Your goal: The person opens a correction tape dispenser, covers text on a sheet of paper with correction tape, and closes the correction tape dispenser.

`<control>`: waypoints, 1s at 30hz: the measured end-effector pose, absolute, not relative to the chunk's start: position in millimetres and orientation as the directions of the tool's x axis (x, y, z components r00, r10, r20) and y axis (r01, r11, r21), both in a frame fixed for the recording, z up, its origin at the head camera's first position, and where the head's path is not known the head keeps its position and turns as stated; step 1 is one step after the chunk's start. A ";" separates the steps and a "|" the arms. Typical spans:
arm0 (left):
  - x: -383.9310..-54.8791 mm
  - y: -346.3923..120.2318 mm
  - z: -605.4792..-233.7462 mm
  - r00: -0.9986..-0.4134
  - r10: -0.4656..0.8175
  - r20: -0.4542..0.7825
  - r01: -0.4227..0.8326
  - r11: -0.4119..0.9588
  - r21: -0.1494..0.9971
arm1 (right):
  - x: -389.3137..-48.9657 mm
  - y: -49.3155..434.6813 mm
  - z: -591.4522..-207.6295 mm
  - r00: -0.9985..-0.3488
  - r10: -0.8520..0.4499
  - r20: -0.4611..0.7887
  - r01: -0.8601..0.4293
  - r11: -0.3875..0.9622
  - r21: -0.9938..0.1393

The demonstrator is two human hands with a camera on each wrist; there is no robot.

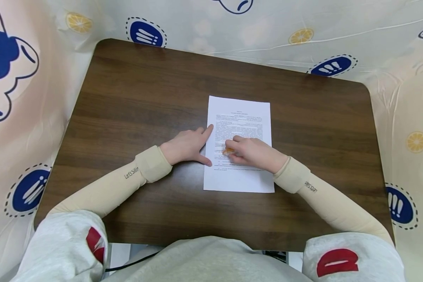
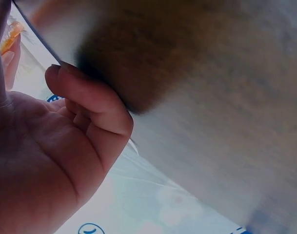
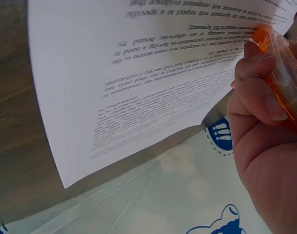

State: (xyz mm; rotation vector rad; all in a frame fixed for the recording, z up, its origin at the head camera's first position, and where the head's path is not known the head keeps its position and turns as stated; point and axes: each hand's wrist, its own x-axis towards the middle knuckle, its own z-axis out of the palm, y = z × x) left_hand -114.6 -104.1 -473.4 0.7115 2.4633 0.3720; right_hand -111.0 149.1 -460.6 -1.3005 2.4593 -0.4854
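Observation:
A sheet of printed paper (image 1: 239,182) lies on the brown table, its text upside down in the head view. My right hand (image 1: 255,152) grips a correction tape dispenser (image 1: 228,150) with a clear, rounded case and orange parts. In the right wrist view the orange tip of the dispenser (image 3: 263,33) meets the paper at a line of text; the hand hides much of the case. My left hand (image 1: 187,147) rests at the sheet's left edge, thumb and fingers spread, with the fingertips on the margin. The left wrist view shows its palm and thumb (image 2: 89,92).
The dark wooden table (image 1: 144,98) has rounded corners and stretches around the sheet on every side. A patterned curtain (image 1: 204,27) hangs behind and beside it. A black cable (image 1: 132,264) runs below the table's front edge.

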 end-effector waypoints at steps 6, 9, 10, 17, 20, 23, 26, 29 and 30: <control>-113.9 -104.6 -474.1 -0.713 0.566 -0.413 0.413 0.816 0.405 | -110.6 154.6 -462.1 -0.544 -0.830 -0.123 -0.722 0.538 -0.435; -114.0 -104.3 -474.7 -0.713 0.566 -0.414 0.411 0.815 0.408 | -110.4 157.2 -461.6 -0.549 -0.827 -0.122 -0.722 0.542 -0.429; -113.9 -104.2 -475.0 -0.713 0.566 -0.415 0.410 0.816 0.408 | -110.4 158.1 -461.4 -0.550 -0.826 -0.122 -0.722 0.544 -0.428; -114.7 -103.1 -474.8 -0.713 0.560 -0.422 0.408 0.821 0.399 | -110.7 163.1 -458.8 -0.553 -0.818 -0.161 -0.704 0.561 -0.434; -115.2 -103.3 -475.1 -0.715 0.561 -0.417 0.415 0.821 0.393 | -110.3 165.9 -458.2 -0.556 -0.813 -0.173 -0.696 0.569 -0.438; -115.2 -103.4 -475.0 -0.716 0.561 -0.414 0.415 0.820 0.394 | -109.9 168.6 -458.0 -0.559 -0.811 -0.173 -0.694 0.572 -0.437; -115.0 -103.5 -474.8 -0.715 0.560 -0.418 0.409 0.820 0.399 | -109.7 170.9 -458.7 -0.563 -0.807 -0.179 -0.690 0.578 -0.436; -114.8 -103.3 -475.1 -0.715 0.559 -0.419 0.408 0.821 0.399 | -109.2 173.5 -459.2 -0.567 -0.803 -0.183 -0.686 0.584 -0.434; -114.6 -103.3 -475.2 -0.716 0.559 -0.418 0.410 0.821 0.397 | -109.2 174.4 -459.3 -0.569 -0.802 -0.183 -0.685 0.585 -0.434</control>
